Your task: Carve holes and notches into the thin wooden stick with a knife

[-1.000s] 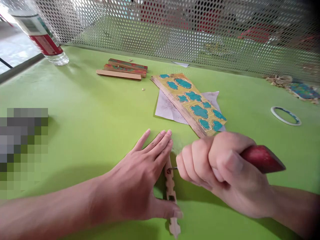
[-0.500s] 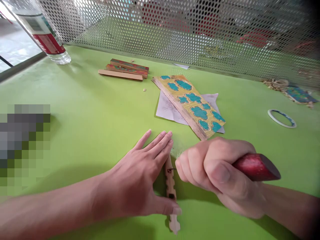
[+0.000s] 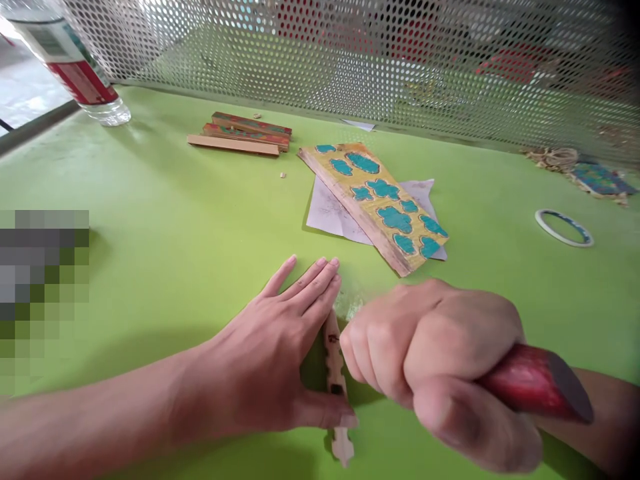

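A narrow pale wood strip (image 3: 336, 373) with notched edges lies on the green tabletop, pointing away from me. My left hand (image 3: 270, 347) is spread flat over its left side. The thumb presses across the strip's near part and the fingertips cover its far end. Two small dark marks show on the strip, one beside my right hand. My right hand (image 3: 430, 360) is closed in a fist around a carving tool with a glossy red handle (image 3: 537, 383). The tool's tip is hidden behind the fist, close to the strip's right edge.
A yellow board with blue patches (image 3: 385, 193) lies over white paper (image 3: 330, 217). Behind are several wood strips (image 3: 240, 137). A water bottle (image 3: 85, 73) stands far left; a tape roll (image 3: 564, 228) and cord (image 3: 555, 159) lie right. A perforated metal screen (image 3: 300, 67) closes the back.
My right fist has turned and come nearer to me, so the red handle's end sits lower and further right. My left hand stays on the strip. The whole view has shifted slightly.
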